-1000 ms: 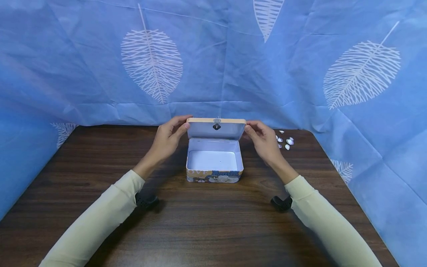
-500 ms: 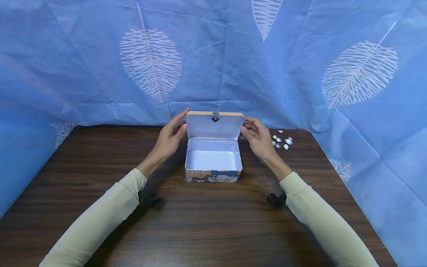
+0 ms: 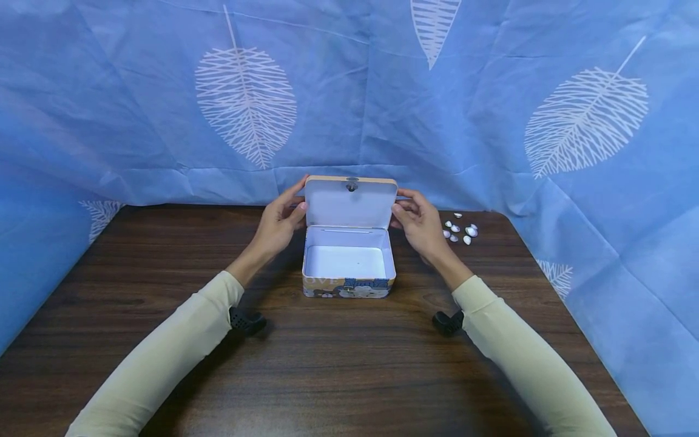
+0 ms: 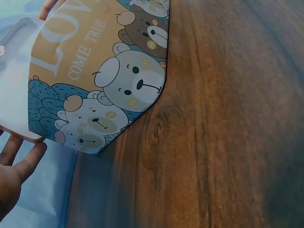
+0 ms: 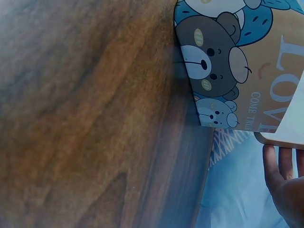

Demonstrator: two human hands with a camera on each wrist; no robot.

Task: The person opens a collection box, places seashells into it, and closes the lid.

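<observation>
Sleeves [image 3: 164,358] nearest, pale, running up from the lower corners across the dark wood desk [image 3: 349,364], each with a small black camera mount [image 3: 248,320] under the wrist. Further in, at the middle of the desk, standing flat: a tin box [image 3: 348,267] with printed bears on its outer wall [image 4: 109,80], white inside and, as far as the head view reaches, holding nothing. Behind the open tray, raised on the far hinge to about upright: the lid [image 3: 351,203], inner face toward the camera, small latch [image 3: 352,187] at its top edge. Gripped lightly at both ends, left hand [image 3: 278,221] pinching the left edge between thumb and fingers, right hand [image 3: 420,224] doing the same at the right edge; only fingertips [image 4: 19,161] touching the rim seen from the left wrist, and much the same [image 5: 280,175] from the right. Judged well along with the opening: lid up and clear of the tray, but not yet let go, and nothing placed inside. Just right of the right hand, apart from the box: a loose cluster of small pale shells [image 3: 461,230], untouched on the desk. Beyond, blue cloth [image 3: 164,121] with white leaf prints as backdrop. Hard to make out: the hinge itself, the far fingers behind the lid, whether the lid rests on a stop or leans on the hands, the exact count of shells, and most of the lettering on the box.
</observation>
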